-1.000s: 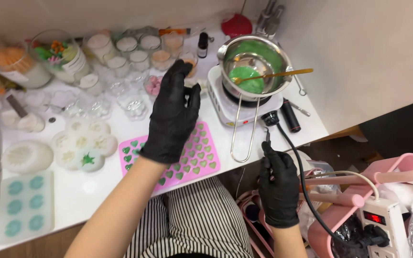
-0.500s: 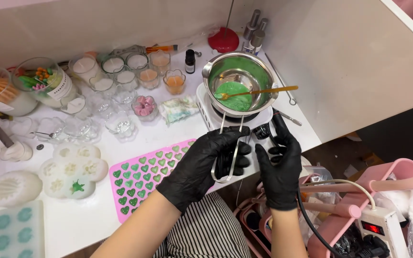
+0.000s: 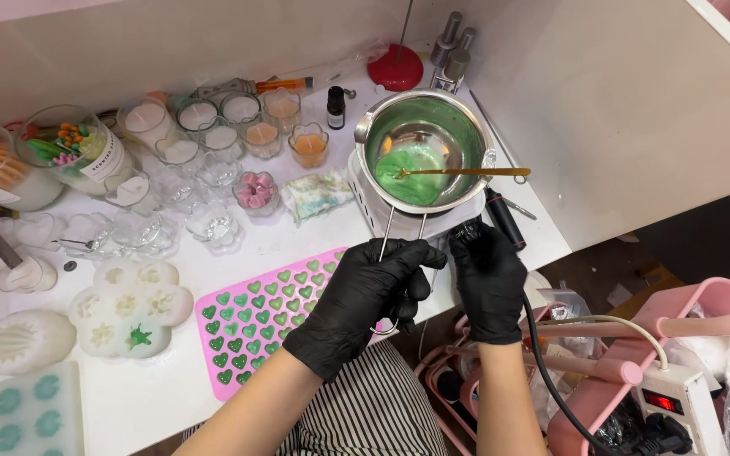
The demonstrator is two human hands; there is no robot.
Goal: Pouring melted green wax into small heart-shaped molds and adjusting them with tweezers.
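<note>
My left hand (image 3: 363,294), in a black glove, is closed around the long wire handle (image 3: 384,236) of a steel melting pot (image 3: 422,127). The pot sits on a small white hot plate (image 3: 363,201) and holds green melted wax with a gold spoon (image 3: 466,172) resting across it. My right hand (image 3: 487,274), also gloved, is curled on the black cord (image 3: 542,355) where it meets the front of the hot plate. A pink silicone mould (image 3: 272,314) of green hearts lies just left of my left hand.
Several glass candle jars (image 3: 213,135) crowd the back of the white table (image 3: 238,232). White flower moulds (image 3: 128,308) and a pale mould with teal shapes (image 3: 31,414) lie at the left. A power strip (image 3: 676,397) and pink basket (image 3: 703,308) sit low right, off the table edge.
My left hand came down from above the pink mould and closed on the pot's handle. My right hand rose from the hanging cord to the front of the hot plate.
</note>
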